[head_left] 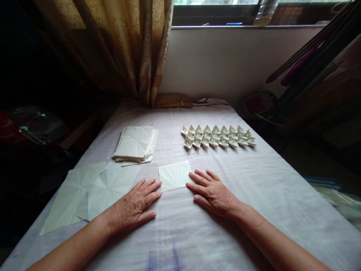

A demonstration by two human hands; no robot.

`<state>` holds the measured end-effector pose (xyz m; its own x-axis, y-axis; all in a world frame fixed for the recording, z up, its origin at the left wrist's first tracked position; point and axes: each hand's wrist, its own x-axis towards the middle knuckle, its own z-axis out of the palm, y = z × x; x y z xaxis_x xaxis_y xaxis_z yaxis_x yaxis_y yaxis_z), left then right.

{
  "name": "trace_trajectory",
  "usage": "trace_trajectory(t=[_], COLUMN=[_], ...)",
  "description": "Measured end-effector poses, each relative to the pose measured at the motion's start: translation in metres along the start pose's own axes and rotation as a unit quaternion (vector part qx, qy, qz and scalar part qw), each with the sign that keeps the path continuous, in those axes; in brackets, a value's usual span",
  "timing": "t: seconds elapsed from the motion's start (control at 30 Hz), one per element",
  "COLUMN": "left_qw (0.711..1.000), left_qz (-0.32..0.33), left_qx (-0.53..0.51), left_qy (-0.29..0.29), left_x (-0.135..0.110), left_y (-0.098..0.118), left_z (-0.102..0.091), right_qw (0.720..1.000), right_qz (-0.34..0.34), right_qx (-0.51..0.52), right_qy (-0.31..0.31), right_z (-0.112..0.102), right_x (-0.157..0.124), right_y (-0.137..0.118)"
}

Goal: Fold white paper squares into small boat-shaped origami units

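Note:
My left hand [135, 205] lies flat and open on the cloth, its fingertips just left of a small folded square of pale paper [175, 175]. My right hand [210, 192] also rests flat and open, its fingertips touching the square's right edge. Neither hand holds anything. Behind the left hand sits a stack of creased paper squares [137, 143]. Two larger creased sheets [84, 194] lie spread at the left. Several small folded paper pieces [218, 136] stand in neat rows at the back right.
The table is covered with a pale lilac cloth [254, 195]. A patterned curtain [126, 49] hangs at the back left, against a white wall under a window sill [242, 27]. Dark rods and clutter [310, 56] lean at the right.

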<state>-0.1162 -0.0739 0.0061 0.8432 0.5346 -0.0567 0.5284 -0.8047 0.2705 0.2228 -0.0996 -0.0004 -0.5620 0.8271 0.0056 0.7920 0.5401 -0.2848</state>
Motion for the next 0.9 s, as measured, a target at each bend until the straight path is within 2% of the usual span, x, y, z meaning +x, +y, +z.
trace_trajectory(t=[0.2, 0.33, 0.43, 0.6, 0.7, 0.9], left_qw=[1.000, 1.000, 1.000, 1.000, 1.000, 1.000], left_qz=[0.000, -0.011, -0.010, 0.001, 0.002, 0.005], left_qx=[-0.009, -0.002, 0.003, 0.005, 0.007, 0.004], left_qy=[-0.005, -0.016, -0.012, 0.006, 0.005, 0.011], left_x=[0.001, 0.004, 0.004, 0.004, 0.004, 0.004], left_y=[0.004, 0.007, 0.009, 0.009, 0.008, 0.007], left_z=[-0.005, -0.006, -0.007, -0.007, -0.007, -0.007], right_qw=[1.000, 1.000, 0.999, 0.991, 0.991, 0.999], right_qz=[0.008, 0.009, -0.019, -0.081, -0.071, -0.008], right_qx=[-0.005, 0.002, 0.031, 0.089, 0.093, 0.037], right_qy=[-0.002, 0.015, 0.003, -0.052, -0.063, -0.034], right_z=[-0.002, -0.005, -0.003, 0.004, 0.004, -0.001], right_x=[0.000, 0.004, 0.012, 0.027, 0.023, -0.008], right_y=[-0.003, -0.016, -0.030, -0.045, -0.037, -0.002])
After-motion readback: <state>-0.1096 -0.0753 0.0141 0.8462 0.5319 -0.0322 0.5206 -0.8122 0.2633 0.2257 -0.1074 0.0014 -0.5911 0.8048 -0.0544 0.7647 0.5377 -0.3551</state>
